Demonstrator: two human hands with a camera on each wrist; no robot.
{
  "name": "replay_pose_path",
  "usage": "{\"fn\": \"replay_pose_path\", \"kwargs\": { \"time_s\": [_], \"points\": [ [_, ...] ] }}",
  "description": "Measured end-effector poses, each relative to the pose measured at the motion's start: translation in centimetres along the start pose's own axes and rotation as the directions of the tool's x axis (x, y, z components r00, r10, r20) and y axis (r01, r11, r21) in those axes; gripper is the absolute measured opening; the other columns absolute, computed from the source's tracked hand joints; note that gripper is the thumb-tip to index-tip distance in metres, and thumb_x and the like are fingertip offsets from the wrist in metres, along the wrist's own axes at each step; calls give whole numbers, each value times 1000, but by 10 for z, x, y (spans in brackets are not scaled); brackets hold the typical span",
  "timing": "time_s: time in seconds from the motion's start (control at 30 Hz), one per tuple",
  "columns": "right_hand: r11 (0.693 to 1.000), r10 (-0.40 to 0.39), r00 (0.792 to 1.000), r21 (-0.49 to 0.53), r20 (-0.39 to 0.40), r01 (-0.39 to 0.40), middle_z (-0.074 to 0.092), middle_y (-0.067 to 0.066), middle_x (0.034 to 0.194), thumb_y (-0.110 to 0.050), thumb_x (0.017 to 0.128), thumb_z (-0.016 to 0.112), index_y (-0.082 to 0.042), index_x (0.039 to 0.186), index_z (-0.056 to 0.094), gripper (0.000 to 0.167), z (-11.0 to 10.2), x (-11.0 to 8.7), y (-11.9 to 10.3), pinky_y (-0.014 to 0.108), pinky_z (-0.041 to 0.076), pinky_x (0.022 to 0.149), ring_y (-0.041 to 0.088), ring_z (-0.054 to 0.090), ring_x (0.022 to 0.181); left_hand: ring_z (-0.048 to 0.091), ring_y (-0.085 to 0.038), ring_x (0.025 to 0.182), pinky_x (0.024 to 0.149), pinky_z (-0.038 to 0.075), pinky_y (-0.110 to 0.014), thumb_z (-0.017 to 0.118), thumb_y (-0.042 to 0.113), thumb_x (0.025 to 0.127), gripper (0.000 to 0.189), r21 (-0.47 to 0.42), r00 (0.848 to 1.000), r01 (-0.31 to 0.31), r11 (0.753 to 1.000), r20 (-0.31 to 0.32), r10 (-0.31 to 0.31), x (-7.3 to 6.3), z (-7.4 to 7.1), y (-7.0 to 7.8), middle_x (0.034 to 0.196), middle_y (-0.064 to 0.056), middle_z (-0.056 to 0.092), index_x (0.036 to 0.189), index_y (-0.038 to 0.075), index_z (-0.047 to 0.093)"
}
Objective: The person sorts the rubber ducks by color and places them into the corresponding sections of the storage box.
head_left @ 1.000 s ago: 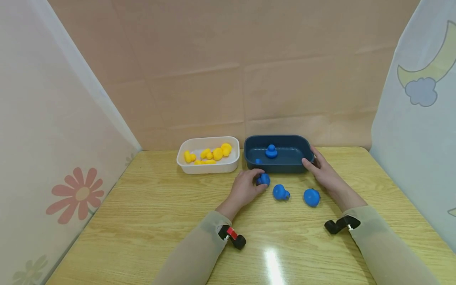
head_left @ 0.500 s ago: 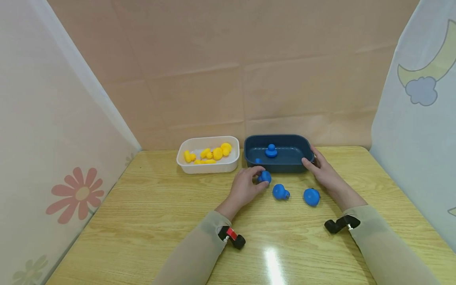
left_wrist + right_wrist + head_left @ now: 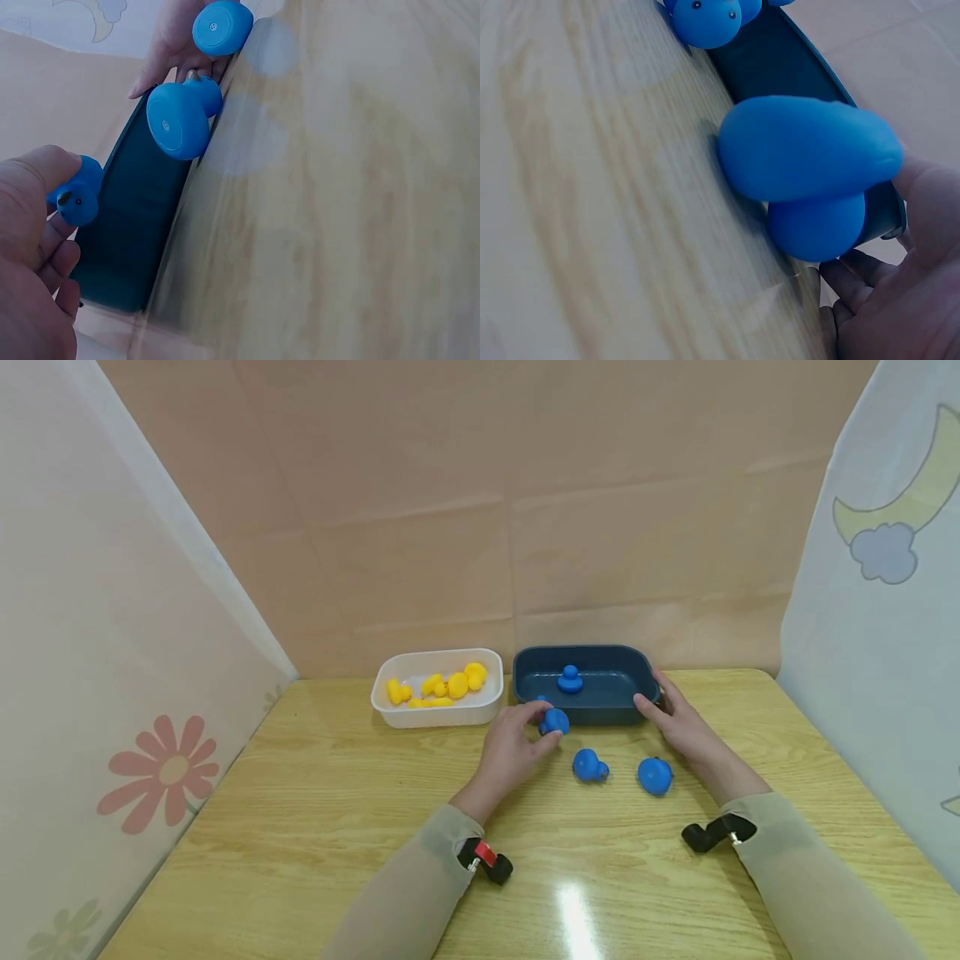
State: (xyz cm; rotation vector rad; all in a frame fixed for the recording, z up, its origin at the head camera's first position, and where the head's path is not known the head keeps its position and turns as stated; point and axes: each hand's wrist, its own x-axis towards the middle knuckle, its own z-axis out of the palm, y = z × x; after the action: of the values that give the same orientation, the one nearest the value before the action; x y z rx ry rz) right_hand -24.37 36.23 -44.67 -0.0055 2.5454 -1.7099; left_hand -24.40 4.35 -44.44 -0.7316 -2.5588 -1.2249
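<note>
My left hand [image 3: 510,752] pinches a blue rubber duck [image 3: 556,722] between thumb and fingers. In the head view the duck overlaps the front wall of a dark blue bin [image 3: 600,716]; its face and beak show in the left wrist view. At the bin's right end my right hand [image 3: 684,727] holds the bin, thumb toward the front. Inside the bin sits another blue duck [image 3: 570,680], and part of one more shows near the left front corner. Two blue ducks lie on the table before the bin: one [image 3: 588,765] in the middle, one [image 3: 656,776] to the right.
A white bin [image 3: 438,717] with several yellow ducks [image 3: 457,685] stands left of the dark one, a narrow gap between them. Behind both rises a beige cloth [image 3: 420,527]. Patterned white curtains flank the wooden table [image 3: 337,793].
My left hand has lifted the blue duck from the tabletop up toward the bin's front rim. The right hand stays at the bin's right end.
</note>
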Motion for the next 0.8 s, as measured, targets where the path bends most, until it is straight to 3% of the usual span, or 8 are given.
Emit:
{"fn": "replay_pose_path", "kwargs": {
  "time_s": [0.3,0.53,0.8],
  "points": [
    [1000,7,1000,8,-6,-7,-15,21,182,-60,112,57,-33,177,-12,98,3,-1,-2,71,3,131,50,-9,166,61,-31,120,98,52,-38,86,28,101,35,-38,997,75,996,-20,-76,5,-12,6,119,6,72,133,19,75],
    [1000,-1,1000,4,-9,1,-16,20,182,-60,112,57,-32,177,-12,99,6,1,-2,72,3,131,51,-9,166,62,-34,119,97,50,-38,86,27,101,38,-17,997,39,999,-70,-40,17,-24,7,118,4,76,135,17,75],
    [1000,12,1000,-3,-8,-12,-14,22,182,-60,112,57,-31,177,-12,99,10,10,3,72,3,131,51,-8,166,59,-25,122,103,50,-42,84,27,102,40,4,994,42,999,-103,-42,32,-31,8,127,3,76,139,17,73]
  ]
}}
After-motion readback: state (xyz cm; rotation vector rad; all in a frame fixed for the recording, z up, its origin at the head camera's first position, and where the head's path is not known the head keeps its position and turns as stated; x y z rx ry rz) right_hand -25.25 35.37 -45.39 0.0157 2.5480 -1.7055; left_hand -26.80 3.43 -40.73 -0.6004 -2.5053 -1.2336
